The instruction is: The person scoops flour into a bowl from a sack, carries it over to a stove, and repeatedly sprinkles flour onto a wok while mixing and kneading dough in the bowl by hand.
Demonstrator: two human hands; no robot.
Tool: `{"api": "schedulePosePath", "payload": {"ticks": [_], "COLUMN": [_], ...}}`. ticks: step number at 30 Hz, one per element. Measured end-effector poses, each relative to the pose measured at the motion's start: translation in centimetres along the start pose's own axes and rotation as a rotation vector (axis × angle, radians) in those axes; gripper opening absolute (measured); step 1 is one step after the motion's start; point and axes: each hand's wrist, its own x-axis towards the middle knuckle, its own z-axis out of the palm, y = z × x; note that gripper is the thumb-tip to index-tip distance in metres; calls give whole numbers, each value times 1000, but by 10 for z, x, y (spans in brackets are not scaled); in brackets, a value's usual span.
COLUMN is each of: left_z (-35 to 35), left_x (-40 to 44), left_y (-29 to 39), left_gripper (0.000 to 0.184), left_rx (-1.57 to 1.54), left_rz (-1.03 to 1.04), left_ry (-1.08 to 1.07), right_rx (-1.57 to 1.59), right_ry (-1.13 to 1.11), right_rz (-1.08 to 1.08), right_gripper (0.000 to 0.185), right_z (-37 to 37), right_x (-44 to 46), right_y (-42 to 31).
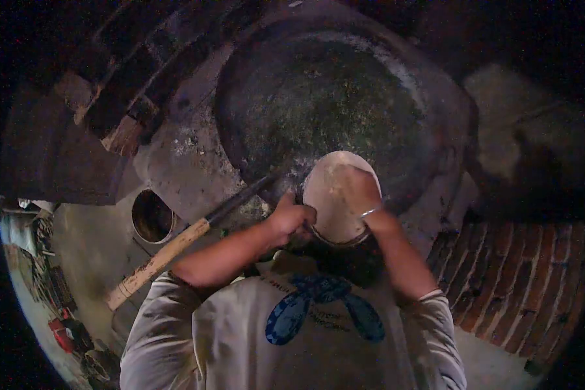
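Observation:
A pale, round-rimmed bowl (328, 224) is held tilted at the near edge of a large dark pan (231, 140). My left hand (294, 216) grips the bowl's left rim, thumb raised along the side. My right hand (361, 188), with a bracelet at the wrist, reaches down inside the bowl; its fingers are blurred and partly hidden. Whatever lies in the bowl is pale and hard to make out. Dark green, leafy-looking stuff (318, 97) covers much of the pan, with whitish steam or residue along its far right rim.
A long tool with a wooden handle (162, 257) and dark shaft leans on the pan's left rim. Left of it stands a round bucket (154, 216). Bricks (127, 136) lie upper left, brick paving (513, 286) lower right. A red object (63, 333) sits far left.

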Motion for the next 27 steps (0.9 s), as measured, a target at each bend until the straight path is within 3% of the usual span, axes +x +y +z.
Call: {"api": "schedulePosePath", "payload": {"ticks": [4,6,7,10,12,17,23,25,26,27], "left_z": [-1,-5,-6,-8,-5,-13,-27,-29,-31,-33], "left_x": [0,5,8,15,13,15,9,-5,-8,-10], "left_y": [6,1,-1,-2,2,6,-9,-9,-8,-6], "left_gripper": [69,73,77,74,72,65,57,59,59,61], "left_rx": [-5,-3,-1,-45,-84,-76,-69,-187,-191,-165], "left_rz": [-48,-7,34,35,28,14,93,33,34,39], "left_ry": [33,17,2,-51,-52,-48,32,61,63,46], "right_rx": [-281,184,183,126,54,-24,-50,-120,-121,71], "right_ry": [-24,348,348,179,-40,0,-230,-85,-88,-26], "right_rz": [117,170,171,199,5,3,110,-86,-89,-56], "right_gripper": [19,18,18,21,27,40,48,38,38,33], "right_z": [-7,-8,-7,5,16,14,27,38,35,29], "right_x": [5,8,13,28,28,21,34,29,25,20], "right_y": [39,44,43,29,17,16,-16,-8,-2,7]}}
